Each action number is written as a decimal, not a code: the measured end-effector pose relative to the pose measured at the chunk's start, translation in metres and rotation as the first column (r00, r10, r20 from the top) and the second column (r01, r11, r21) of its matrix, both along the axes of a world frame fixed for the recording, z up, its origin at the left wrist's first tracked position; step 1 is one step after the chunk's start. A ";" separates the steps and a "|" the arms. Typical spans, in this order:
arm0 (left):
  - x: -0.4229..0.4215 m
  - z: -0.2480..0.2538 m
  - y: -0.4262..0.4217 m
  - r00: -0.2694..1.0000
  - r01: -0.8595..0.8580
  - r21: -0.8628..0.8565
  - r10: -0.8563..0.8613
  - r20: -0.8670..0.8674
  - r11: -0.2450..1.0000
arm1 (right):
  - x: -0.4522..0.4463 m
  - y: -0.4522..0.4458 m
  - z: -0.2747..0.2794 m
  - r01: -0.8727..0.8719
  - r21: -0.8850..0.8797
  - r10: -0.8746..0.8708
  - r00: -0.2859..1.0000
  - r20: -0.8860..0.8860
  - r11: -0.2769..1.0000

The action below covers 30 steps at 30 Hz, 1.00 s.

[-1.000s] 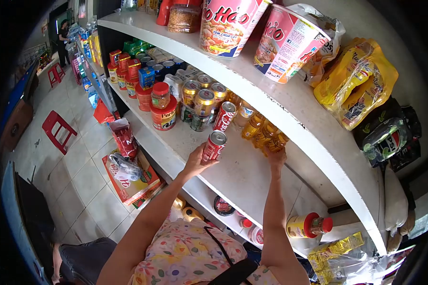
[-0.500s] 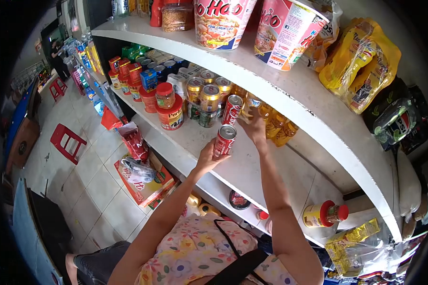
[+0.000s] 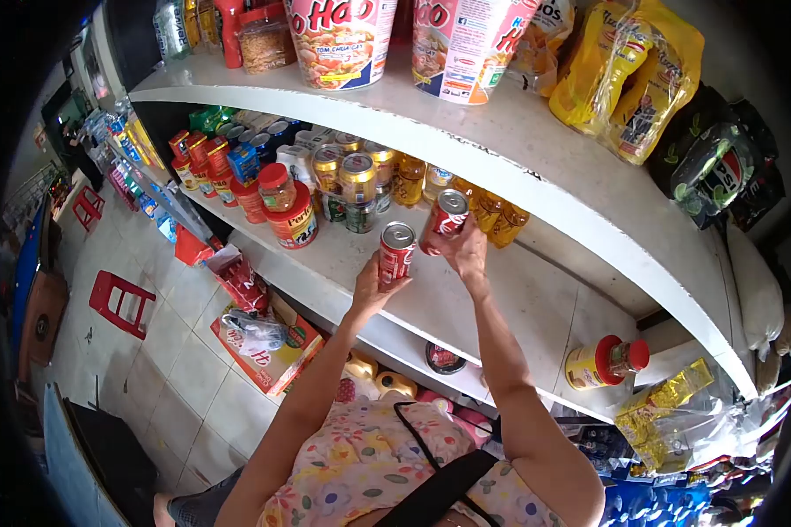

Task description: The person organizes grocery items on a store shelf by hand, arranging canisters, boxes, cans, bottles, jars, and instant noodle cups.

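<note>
Head cam: a red soda can [image 3: 396,252] is gripped in the left hand [image 3: 374,288], fingers wrapped round its side, held upright or nearly so above the near edge of the mid shelf [image 3: 523,303]. A 2nd red can [image 3: 446,215] is grasped by the right hand [image 3: 466,252], just right of & a bit farther than the 1st, slightly tilted; whether its base touches the shelf can't be told. Small gap left btwn the 2 cans.

Amber bottles [image 3: 506,223] are lined up behind the right hand, far side. Stacked gold-topped cans [image 3: 358,178] are seen far left, w/ a red-lidded jar [image 3: 277,188] on a red tub [image 3: 295,223] beyond. Noodle cups [image 3: 338,46] are kept on the upper shelf [image 3: 387,104].
</note>
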<state>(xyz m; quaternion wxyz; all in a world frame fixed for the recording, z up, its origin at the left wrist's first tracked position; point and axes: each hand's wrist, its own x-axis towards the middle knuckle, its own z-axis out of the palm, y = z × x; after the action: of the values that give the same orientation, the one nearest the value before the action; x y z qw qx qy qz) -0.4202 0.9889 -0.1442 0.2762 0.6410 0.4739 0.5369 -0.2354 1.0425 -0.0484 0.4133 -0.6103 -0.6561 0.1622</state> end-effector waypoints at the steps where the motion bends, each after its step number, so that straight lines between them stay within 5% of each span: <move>1: 0.000 -0.004 0.002 0.997 0.031 -0.033 -0.029 0.070 0.999 | 0.021 -0.013 0.000 0.040 0.059 -0.040 0.999 -0.001 0.997; 5: 0.002 -0.013 0.007 0.985 0.065 0.008 -0.066 0.157 0.998 | 0.103 -0.038 -0.011 0.260 0.000 -0.256 0.948 -0.192 0.965; 7: 0.000 -0.012 0.005 0.991 0.057 -0.009 -0.056 0.121 0.998 | 0.134 -0.045 -0.013 0.339 0.091 -0.330 0.939 -0.097 0.937; 8: 0.000 -0.011 0.005 0.991 0.059 -0.004 -0.058 0.119 0.998 | 0.152 -0.034 -0.024 0.454 -0.002 -0.454 0.890 0.049 0.891; 11: 0.003 -0.009 0.006 0.981 0.090 0.009 -0.091 0.173 0.996 | 0.175 -0.017 -0.041 0.387 0.150 -0.379 0.922 -0.077 0.910; 13: 0.005 -0.010 0.004 0.946 0.141 0.025 -0.142 0.292 0.990 | 0.178 -0.003 -0.043 0.460 0.088 -0.459 0.888 -0.032 0.883; 25: -0.002 -0.032 0.014 0.989 0.023 -0.031 -0.018 0.144 0.999 | 0.158 -0.004 -0.036 0.363 0.176 -0.361 0.931 -0.042 0.915; 27: 0.000 -0.030 0.017 0.986 0.031 0.017 -0.034 0.165 0.999 | 0.147 -0.025 -0.035 0.458 0.316 -0.462 0.884 -0.069 0.831; 29: 0.003 -0.017 0.008 0.981 0.040 0.074 -0.054 0.186 0.996 | 0.130 -0.055 -0.026 0.300 0.288 -0.293 0.954 -0.070 0.909; 30: 0.000 -0.009 0.004 1.000 -0.005 -0.047 0.006 0.015 0.999 | 0.117 -0.070 -0.021 0.169 0.121 -0.151 0.978 -0.142 0.978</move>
<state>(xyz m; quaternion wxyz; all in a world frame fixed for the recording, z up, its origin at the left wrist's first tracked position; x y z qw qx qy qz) -0.4206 0.9933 -0.1530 0.2933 0.6289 0.4860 0.5313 -0.1187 0.9730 -0.0689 0.5071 -0.6203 -0.5853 0.1245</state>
